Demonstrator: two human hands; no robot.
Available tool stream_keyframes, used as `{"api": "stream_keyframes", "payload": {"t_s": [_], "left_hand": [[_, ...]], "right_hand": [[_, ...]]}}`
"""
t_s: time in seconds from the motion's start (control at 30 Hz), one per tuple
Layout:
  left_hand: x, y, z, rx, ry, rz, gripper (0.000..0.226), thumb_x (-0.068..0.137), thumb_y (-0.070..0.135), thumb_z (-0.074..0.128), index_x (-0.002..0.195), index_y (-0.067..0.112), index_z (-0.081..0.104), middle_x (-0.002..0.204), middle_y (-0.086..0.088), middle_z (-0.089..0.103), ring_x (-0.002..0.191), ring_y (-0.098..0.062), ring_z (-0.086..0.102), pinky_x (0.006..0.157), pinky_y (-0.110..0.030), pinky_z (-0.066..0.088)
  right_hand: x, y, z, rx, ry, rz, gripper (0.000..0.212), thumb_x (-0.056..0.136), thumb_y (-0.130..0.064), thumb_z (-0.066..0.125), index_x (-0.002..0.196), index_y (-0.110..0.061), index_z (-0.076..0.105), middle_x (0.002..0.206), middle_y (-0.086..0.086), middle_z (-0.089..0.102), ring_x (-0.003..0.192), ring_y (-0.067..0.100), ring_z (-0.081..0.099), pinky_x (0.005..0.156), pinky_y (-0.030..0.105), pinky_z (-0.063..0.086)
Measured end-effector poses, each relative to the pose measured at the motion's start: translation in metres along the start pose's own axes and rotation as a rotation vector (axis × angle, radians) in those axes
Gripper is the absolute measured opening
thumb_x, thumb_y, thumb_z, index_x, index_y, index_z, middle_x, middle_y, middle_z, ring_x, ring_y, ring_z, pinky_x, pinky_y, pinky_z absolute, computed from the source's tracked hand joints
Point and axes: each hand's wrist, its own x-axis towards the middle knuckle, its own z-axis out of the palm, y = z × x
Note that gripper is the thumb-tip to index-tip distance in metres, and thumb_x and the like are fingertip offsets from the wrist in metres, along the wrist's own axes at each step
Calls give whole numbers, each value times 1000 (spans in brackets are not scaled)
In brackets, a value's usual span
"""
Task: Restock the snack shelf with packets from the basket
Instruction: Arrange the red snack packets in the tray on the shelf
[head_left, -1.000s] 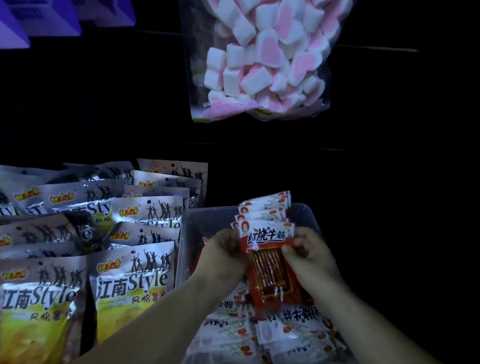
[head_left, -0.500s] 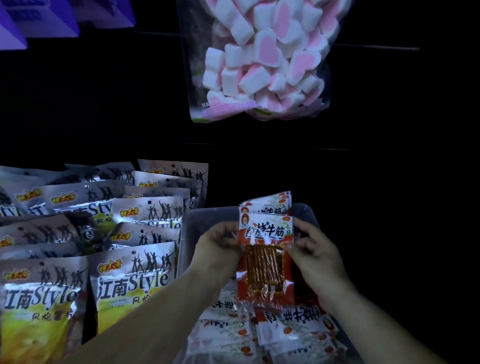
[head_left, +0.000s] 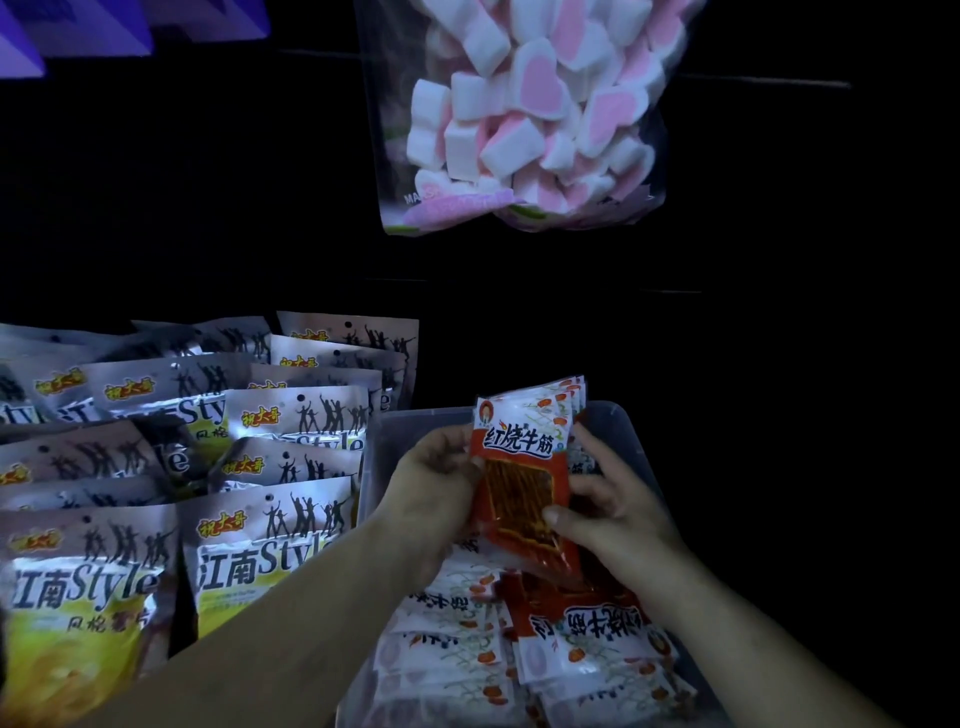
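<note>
The stack of snack packets (head_left: 519, 467) sits between the left hand (head_left: 436, 483) and right hand (head_left: 613, 504), over the basket (head_left: 387, 447) with loose packets (head_left: 452, 639) in it. Chip bags (head_left: 260, 561) are just left of the basket, and a marshmallow bag (head_left: 524, 114) hangs up behind.

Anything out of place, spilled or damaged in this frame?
Nothing looks spilled or torn. The loose packets in the basket lie jumbled, some upside down; the left hand and right hand hold a red stack upright.
</note>
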Motion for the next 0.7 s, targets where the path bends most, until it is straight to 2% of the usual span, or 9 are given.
{"api": "stream_keyframes", "payload": {"t_s": [0.07, 0.13, 0.23, 0.37, 0.47, 0.53, 0.63, 0.67, 0.7], "left_hand": [[-2, 1, -1, -72, -67, -22, 19, 102, 10, 58, 120, 9, 65, 109, -17, 76, 98, -35, 74, 78, -53, 63], [-7, 0, -2, -83, -174, -44, 20, 98, 6, 63, 117, 1, 68, 111, -24, 74, 101, -41, 73, 78, -59, 62], [-9, -3, -2, 16, -189, -39, 19, 98, -4, 58, 105, 3, 74, 105, -19, 76, 95, -35, 75, 77, -55, 62], [-9, 1, -7, 18, -131, -84, 18, 103, 4, 52, 114, 6, 66, 105, -15, 77, 93, -32, 77, 70, -49, 63], [-9, -1, -10, 15, -106, -93, 18, 104, 5, 51, 117, 7, 63, 106, -15, 76, 94, -32, 76, 70, -47, 63], [-10, -2, -9, -26, -123, -94, 19, 104, 4, 50, 118, 6, 61, 109, -16, 75, 98, -33, 75, 73, -50, 63], [-10, -5, -6, -55, -151, -40, 19, 103, 3, 50, 118, 7, 62, 112, -16, 75, 104, -33, 73, 79, -51, 62], [-11, -6, -3, -38, -161, -6, 19, 103, 3, 52, 117, 7, 63, 112, -15, 75, 105, -33, 73, 83, -53, 61], [-12, -8, 0, -10, -178, 35, 19, 102, 3, 54, 116, 9, 65, 112, -13, 75, 106, -32, 73, 87, -54, 61]], "right_hand": [[1, 2, 0, -34, 51, -14, 78, 88, -12, 80, 138, -60, 47, 103, -10, 70, 94, -1, 69, 74, 18, 56], [2, 4, 0, -19, 118, -11, 62, 90, -8, 77, 125, -55, 58, 101, -1, 63, 93, 6, 68, 69, 12, 55], [3, 1, 0, 4, 127, -16, 50, 94, -8, 71, 117, -52, 63, 103, -2, 62, 94, 8, 69, 68, 13, 56], [-1, -1, 1, 54, 65, -13, 43, 101, -11, 63, 129, -43, 64, 119, -16, 62, 91, -14, 66, 63, 12, 55], [-2, -1, 2, 33, 67, -15, 36, 101, -13, 62, 116, -45, 69, 123, -16, 67, 104, -4, 67, 79, 16, 55], [-1, 1, 3, -21, 93, 0, 28, 100, -16, 65, 102, -42, 73, 119, -16, 70, 109, 1, 64, 82, 18, 51], [0, 2, 4, -34, 100, 24, 18, 98, -30, 68, 99, -48, 72, 117, -18, 69, 110, 5, 64, 84, 24, 52], [-2, -1, 4, -18, 75, 24, 14, 95, -40, 71, 103, -51, 72, 120, -22, 66, 112, 1, 63, 85, 22, 51], [-4, -3, 4, 3, 40, 14, 20, 87, -50, 74, 107, -54, 71, 122, -26, 64, 112, -4, 62, 85, 18, 50]]}}
